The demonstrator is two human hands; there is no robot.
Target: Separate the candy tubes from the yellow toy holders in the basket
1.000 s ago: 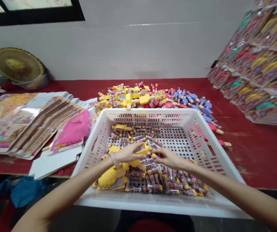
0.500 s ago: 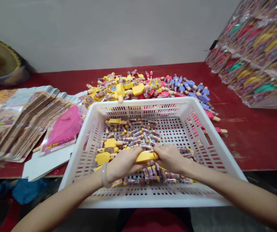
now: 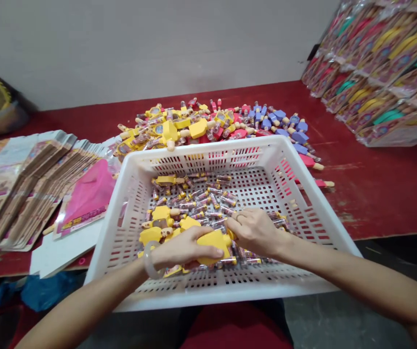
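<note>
My left hand (image 3: pixel 184 247), with a pale bangle at its wrist, grips a yellow popsicle-shaped toy case (image 3: pixel 214 244) over the basket. Its neck points right, towards my right hand (image 3: pixel 254 231). The fingers of that hand are curled closed just beside the neck; what they pinch is mostly hidden, with a bit of yellow showing below. Under both hands, small clear tubes with yellow ends (image 3: pixel 213 201) lie loose in the white plastic basket (image 3: pixel 190 295). More yellow popsicle cases (image 3: pixel 162 213) rest at the basket's left side, some with stick-like ends.
Behind the basket lies a heap of yellow, red and purple popsicle cases (image 3: pixel 197 128). Printed card packs (image 3: pixel 44 184) and a pink bag (image 3: pixel 90 189) lie at left on the red table (image 3: pixel 361 194). Filled packages (image 3: pixel 386 92) are stacked at right.
My hands have moved apart slightly, and the yellow case now shows its broad face in my left hand. My right hand has turned, its fingers curled near the neck. The view has shifted slightly.
</note>
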